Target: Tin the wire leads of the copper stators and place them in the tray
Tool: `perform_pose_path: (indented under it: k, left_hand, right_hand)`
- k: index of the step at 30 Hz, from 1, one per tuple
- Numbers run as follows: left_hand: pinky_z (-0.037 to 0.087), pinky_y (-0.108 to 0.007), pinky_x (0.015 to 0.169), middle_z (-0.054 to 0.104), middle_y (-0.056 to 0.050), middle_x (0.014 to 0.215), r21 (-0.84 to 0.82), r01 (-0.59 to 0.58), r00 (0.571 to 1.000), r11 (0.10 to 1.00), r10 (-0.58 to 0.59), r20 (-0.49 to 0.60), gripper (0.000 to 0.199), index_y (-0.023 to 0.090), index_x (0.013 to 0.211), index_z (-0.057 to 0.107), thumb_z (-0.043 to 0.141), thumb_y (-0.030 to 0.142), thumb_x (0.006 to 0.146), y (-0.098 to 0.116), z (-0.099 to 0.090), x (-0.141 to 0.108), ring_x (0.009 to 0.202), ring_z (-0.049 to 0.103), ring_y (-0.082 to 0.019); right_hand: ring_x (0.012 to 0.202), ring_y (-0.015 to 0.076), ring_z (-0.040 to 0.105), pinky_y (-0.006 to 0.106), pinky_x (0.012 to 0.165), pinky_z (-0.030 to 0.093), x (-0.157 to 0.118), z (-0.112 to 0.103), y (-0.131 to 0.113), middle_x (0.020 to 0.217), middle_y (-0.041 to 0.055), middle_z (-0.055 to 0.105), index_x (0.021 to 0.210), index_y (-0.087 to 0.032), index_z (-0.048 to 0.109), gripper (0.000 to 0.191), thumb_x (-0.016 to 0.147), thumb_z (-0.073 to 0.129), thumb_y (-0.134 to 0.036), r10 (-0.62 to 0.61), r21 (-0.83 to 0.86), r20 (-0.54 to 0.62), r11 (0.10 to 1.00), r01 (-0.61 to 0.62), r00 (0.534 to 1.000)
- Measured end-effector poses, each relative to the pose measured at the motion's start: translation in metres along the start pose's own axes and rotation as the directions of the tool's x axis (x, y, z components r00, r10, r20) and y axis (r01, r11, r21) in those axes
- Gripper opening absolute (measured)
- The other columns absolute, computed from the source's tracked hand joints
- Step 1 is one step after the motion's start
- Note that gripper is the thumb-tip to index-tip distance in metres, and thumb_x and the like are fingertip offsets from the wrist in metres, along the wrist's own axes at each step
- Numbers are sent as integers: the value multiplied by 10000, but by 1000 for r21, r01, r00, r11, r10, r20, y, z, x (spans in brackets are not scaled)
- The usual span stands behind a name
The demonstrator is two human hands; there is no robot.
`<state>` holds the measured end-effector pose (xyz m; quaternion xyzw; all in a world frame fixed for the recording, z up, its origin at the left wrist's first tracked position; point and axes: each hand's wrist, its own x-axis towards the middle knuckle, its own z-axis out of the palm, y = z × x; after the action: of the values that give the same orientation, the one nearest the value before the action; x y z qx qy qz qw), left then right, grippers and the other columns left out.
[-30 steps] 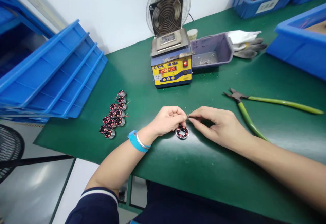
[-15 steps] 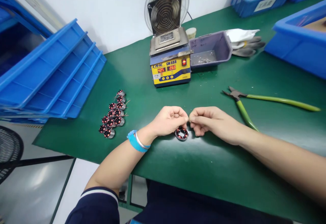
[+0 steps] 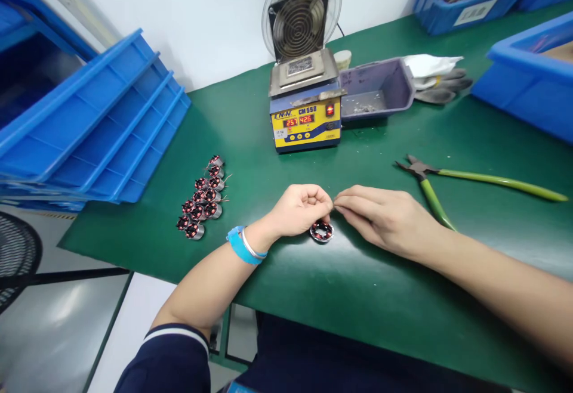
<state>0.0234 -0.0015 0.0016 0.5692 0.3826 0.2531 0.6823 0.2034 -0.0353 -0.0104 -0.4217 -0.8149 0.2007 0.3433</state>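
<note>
A ring-shaped copper-wound part [image 3: 322, 232] lies on the green table, just below the fingertips of my left hand [image 3: 305, 209]. That hand is pinched closed at the part's upper edge; what sits between its thumb and forefinger is too small to make out. My right hand [image 3: 380, 217] comes in from the right, its thumb and fingers pressed together, the tips almost meeting the left ones. Anything it grips is too fine to see. Several similar wound parts [image 3: 197, 212] stand grouped on the table to the left.
Behind my hands is a yellow and blue heating unit [image 3: 305, 124] with a fan, beside a purple-grey tray [image 3: 376, 92]. Green-handled cutters [image 3: 501, 183] lie open at right. Stacked blue crates [image 3: 102, 124] lean at left; a large blue bin [image 3: 528, 83] stands at right.
My right hand's fingers, curled before, are now straighter and pressed together. My left hand keeps its pinch by the ring. The whole view has shifted slightly.
</note>
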Motion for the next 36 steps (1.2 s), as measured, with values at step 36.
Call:
perform_pose_path:
  k: [36]
  left_hand:
    - [392,-141,447,577,19,498,-18,8,1000,1000,-8,-7,85,116,664,531,579,104,734,2,0,-1,424,509,-44]
  right_hand:
    - [711,177,647,313,620,490,0,-10,0,857,69,715,850,-206,632,177,915,473,-249,-241,-340,4,912,228,970]
